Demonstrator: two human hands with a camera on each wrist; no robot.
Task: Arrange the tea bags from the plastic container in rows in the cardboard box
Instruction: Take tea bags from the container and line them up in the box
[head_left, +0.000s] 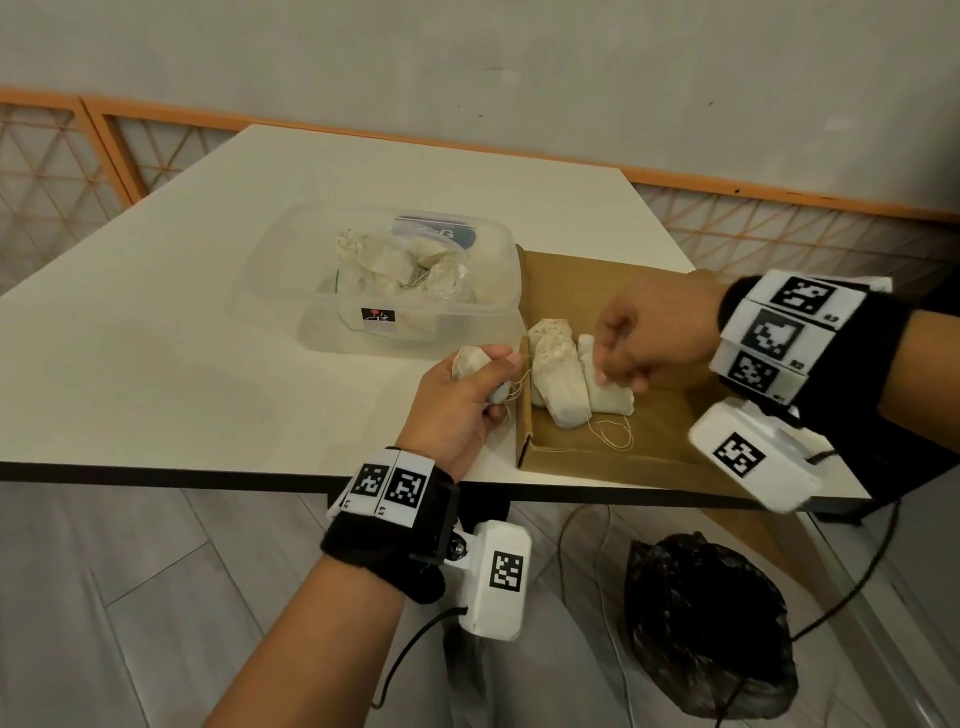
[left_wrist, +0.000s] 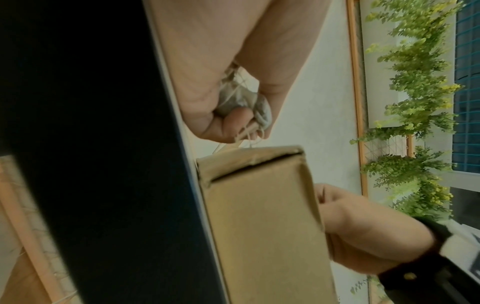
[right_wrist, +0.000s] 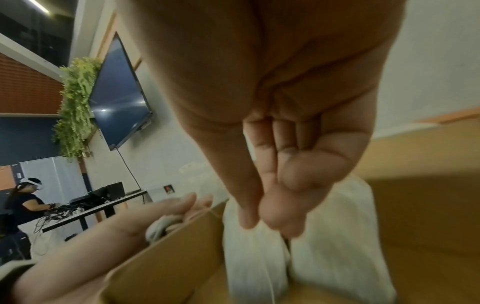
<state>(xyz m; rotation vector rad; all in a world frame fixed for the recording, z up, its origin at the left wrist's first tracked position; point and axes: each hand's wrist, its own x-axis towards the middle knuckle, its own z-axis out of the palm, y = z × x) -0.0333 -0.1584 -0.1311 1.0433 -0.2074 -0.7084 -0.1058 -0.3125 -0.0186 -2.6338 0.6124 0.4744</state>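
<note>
Seen from above, a pale table (head_left: 208, 270); on it a clear plastic container (head_left: 379, 275), holding a loose heap of tea bags (head_left: 410, 267); just right of it, touching, a shallow cardboard box (head_left: 613, 457). Inside the box, against its left wall, three tea bags in a row (head_left: 563, 374), side by side, strings trailing toward the near edge. Left hand (head_left: 457, 405) just outside the box's left wall, fingers curled round one held tea bag (head_left: 470, 361), string dangling. Right hand (head_left: 649, 338) over the box, fingers bent down, fingertips (right_wrist: 272, 218) pressed together on the rightmost bag of the row; whether pinching or only pressing, cannot tell. Below the table edge, on the floor, a black plastic bag (head_left: 701, 623).
</note>
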